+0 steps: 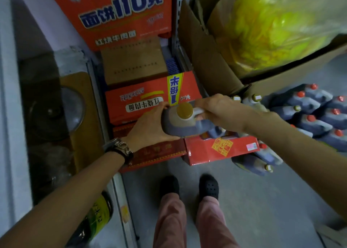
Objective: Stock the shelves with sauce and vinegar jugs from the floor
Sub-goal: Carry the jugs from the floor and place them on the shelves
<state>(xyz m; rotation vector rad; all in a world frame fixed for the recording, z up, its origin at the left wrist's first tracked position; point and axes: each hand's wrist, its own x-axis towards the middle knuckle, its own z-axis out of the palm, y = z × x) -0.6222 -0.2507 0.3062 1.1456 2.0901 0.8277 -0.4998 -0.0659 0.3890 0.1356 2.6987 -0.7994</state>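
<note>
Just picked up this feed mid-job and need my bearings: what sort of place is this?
Probably a small grocery shop's aisle or stockroom: stacked red instant-noodle cartons, red-capped dark jugs crowding the floor, and a perforated metal shelving upright.

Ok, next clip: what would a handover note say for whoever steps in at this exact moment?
Hands: left hand holds the jug by its body; right hand grips its handle.
Things: the gold-capped jug is in the air over the red boxes. The floor jugs are bunched on the right. The shelf is on the left.
Done: this jug is off the floor.
Left: set it on a shelf, then move the floor jugs.
</note>
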